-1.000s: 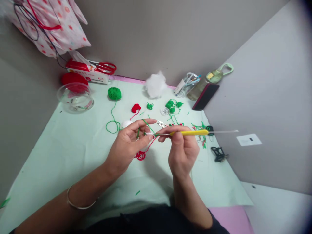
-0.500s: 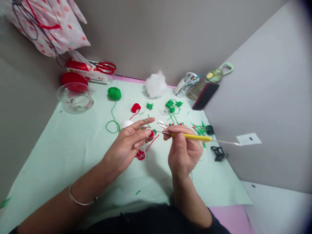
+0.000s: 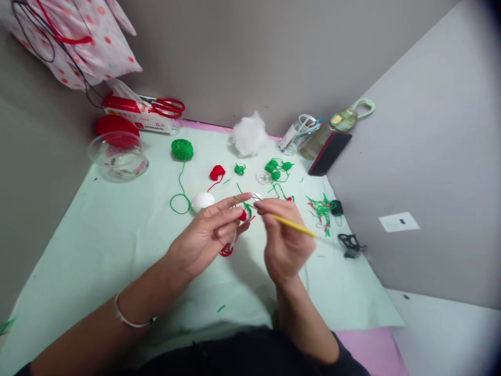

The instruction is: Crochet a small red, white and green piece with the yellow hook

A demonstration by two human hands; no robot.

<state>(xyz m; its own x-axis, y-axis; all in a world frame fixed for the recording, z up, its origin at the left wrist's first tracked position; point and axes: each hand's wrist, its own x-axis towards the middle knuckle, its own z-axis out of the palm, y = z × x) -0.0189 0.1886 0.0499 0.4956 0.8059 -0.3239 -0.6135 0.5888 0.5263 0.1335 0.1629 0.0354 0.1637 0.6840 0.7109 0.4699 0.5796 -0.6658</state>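
Observation:
Between its thumb and fingers my left hand [image 3: 211, 230] pinches a small red, white and green crochet piece [image 3: 246, 213]; green yarn runs over its raised index finger. My right hand [image 3: 287, 237] is closed round a crochet hook with a yellow handle [image 3: 295, 225], its tip at the piece's upper right edge, partly blurred. A white yarn ball [image 3: 202, 201] lies just behind my left hand, and a coil of red yarn [image 3: 226, 249] is below the piece. Small scissors [image 3: 257, 196] show partly behind my right fingertips.
At the back are a green yarn ball [image 3: 182, 150], white stuffing [image 3: 249, 136], a clear pen cup [image 3: 299, 136] and a phone [image 3: 330, 153]. Clear plastic bowl [image 3: 119, 159] stands at left. Yarn scraps [image 3: 321, 209] and a black clip [image 3: 352, 245] lie at right.
My right hand has shifted slightly left and the hook has tilted, its handle end now lower. The crochet piece shows more of its green edge. The view has shifted slightly.

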